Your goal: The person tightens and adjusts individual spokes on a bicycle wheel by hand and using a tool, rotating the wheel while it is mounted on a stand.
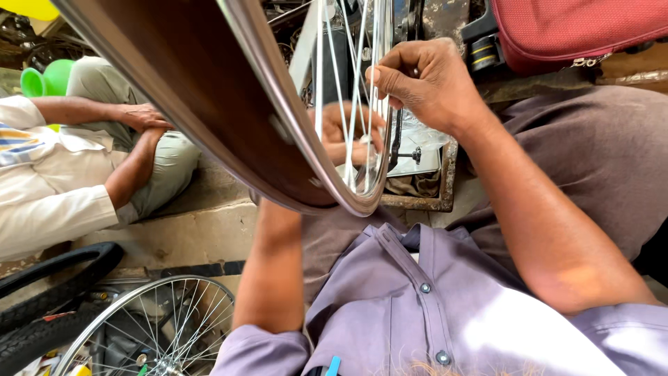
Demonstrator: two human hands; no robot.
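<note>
Closest to the camera is the person's lilac buttoned shirt (pixel 417 313), with both bare forearms reaching up and away from it. Between the arms stands a bare metal wheel rim (pixel 278 132), seen almost edge-on, its brown inner band facing the camera and its thin spokes (pixel 351 90) running across the gap. The right hand (pixel 424 83) is on the near side of the spokes, its fingers curled tight and pinched on a spoke near the rim. The left hand (pixel 344 132) lies behind the spokes, fingers partly bent around them; how firmly it grips cannot be told. Just below the hands sits a rusty metal tray (pixel 424 202) with a small dark tool in it. At the lower left a second spoked wheel (pixel 160 327) and a black tyre (pixel 56 278) lie on the ground. Farther left, another person in a white shirt sits with clasped hands (pixel 142 122). A red bag (pixel 570 28) rests at the top right.
</note>
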